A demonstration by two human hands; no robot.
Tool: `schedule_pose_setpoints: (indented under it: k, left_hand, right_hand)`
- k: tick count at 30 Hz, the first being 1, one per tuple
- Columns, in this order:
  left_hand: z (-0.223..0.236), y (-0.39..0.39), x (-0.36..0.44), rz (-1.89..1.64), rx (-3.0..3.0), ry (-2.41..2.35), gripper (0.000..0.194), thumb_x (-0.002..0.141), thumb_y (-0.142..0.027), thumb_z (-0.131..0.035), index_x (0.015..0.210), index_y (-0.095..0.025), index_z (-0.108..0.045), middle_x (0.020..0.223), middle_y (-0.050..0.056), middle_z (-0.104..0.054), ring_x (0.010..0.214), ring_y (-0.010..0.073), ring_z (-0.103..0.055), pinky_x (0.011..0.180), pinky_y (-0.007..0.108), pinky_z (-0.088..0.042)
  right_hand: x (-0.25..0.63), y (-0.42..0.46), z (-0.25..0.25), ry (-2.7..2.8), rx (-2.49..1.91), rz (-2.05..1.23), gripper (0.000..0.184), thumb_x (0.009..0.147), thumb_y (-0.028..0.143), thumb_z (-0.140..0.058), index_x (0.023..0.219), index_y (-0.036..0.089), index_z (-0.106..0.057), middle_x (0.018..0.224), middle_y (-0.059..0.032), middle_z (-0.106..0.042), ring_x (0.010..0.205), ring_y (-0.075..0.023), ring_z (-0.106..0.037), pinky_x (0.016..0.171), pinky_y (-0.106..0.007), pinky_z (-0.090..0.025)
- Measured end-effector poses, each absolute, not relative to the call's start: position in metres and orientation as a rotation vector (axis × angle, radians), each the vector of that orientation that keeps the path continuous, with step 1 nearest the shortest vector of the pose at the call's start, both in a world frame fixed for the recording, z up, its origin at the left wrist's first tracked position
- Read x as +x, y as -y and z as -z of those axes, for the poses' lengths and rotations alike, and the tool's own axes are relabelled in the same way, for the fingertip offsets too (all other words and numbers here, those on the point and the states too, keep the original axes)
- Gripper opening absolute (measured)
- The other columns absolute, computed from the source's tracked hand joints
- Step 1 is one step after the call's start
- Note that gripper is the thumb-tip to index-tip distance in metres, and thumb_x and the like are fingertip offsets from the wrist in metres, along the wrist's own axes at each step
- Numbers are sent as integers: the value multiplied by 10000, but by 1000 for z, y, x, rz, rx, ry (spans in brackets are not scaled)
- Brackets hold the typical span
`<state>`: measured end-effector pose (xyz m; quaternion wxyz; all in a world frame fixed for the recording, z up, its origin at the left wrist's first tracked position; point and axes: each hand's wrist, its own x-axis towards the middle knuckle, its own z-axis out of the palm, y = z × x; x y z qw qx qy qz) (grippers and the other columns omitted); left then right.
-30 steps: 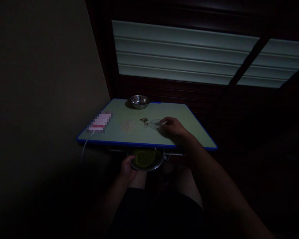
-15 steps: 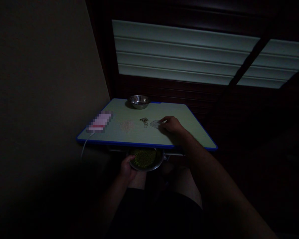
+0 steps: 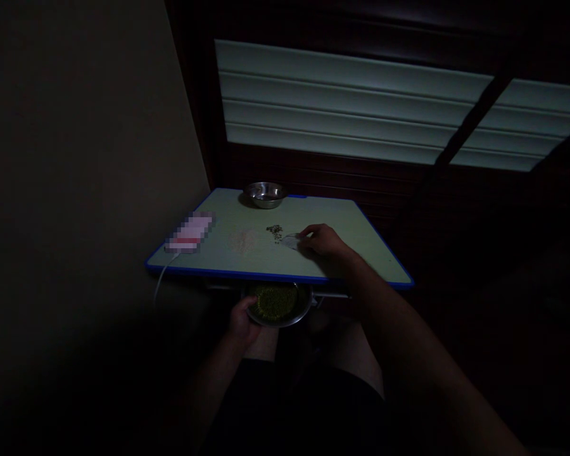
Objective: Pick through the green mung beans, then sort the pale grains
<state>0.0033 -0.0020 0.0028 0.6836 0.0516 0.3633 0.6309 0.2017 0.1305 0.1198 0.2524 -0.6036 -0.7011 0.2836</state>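
At frame centre the right hand (image 3: 325, 240) pinches a thin transparent piece (image 3: 291, 241) beside loose dark grains (image 3: 274, 231) on the pale-green, blue-edged tabletop (image 3: 361, 247); at lower centre the left hand (image 3: 244, 320) grips a round steel bowl (image 3: 305, 304); work appears partway, small green grains (image 3: 274, 301) contained, dark ones lying out.

A pixelated pinkish object (image 3: 190, 232) with a white cable (image 3: 161, 278) lies near the dim wall (image 3: 95, 139), pale slatted panels (image 3: 332, 113) beyond.
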Motion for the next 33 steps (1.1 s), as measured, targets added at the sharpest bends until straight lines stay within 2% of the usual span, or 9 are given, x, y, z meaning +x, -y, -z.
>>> schedule_pose_setpoints:
  k: [5, 11, 19, 28, 33]
  left_hand:
    - [-3, 2, 4, -1417, 99, -803, 253, 643, -102, -568, 843, -100, -723, 784, 114, -748, 780, 258, -706, 801, 399, -563]
    - [0, 0, 4, -1410, 89, -816, 246, 647, -105, -565, 835, -97, -724, 783, 122, -747, 761, 259, -705, 775, 397, -567]
    - [4, 0, 3, -1414, 97, -791, 261, 635, -100, -582, 854, -99, -724, 789, 119, -746, 813, 275, -705, 812, 414, -558]
    - [0, 1, 4, -1394, 82, -786, 268, 631, -107, -574, 854, -98, -720, 781, 128, -746, 857, 309, -705, 820, 470, -557]
    - [-2, 1, 4, -1385, 58, -784, 216, 623, -105, -579, 788, -99, -718, 772, 141, -744, 896, 321, -699, 846, 469, -550]
  right_hand:
    - [199, -126, -122, 1902, -1675, -755, 317, 644, 200, -717, 954, 135, -719, 641, -17, -626, 560, -100, -512, 584, -229, -402]
    - [195, -122, -123, 1942, -1684, -734, 280, 658, 188, -694, 936, 152, -711, 648, -11, -623, 563, -103, -523, 572, -222, -391]
    - [184, -115, -125, 1966, -1723, -673, 224, 681, 230, -696, 895, 166, -687, 719, -36, -660, 638, -130, -569, 618, -232, -412]
    - [163, -104, -123, 1948, -1813, -512, 232, 666, 251, -700, 882, 168, -688, 925, -129, -711, 840, -217, -640, 674, -265, -438]
    - [149, -97, -124, 1905, -1861, -504, 243, 688, 271, -677, 902, 159, -689, 966, -158, -714, 890, -246, -654, 685, -278, -453]
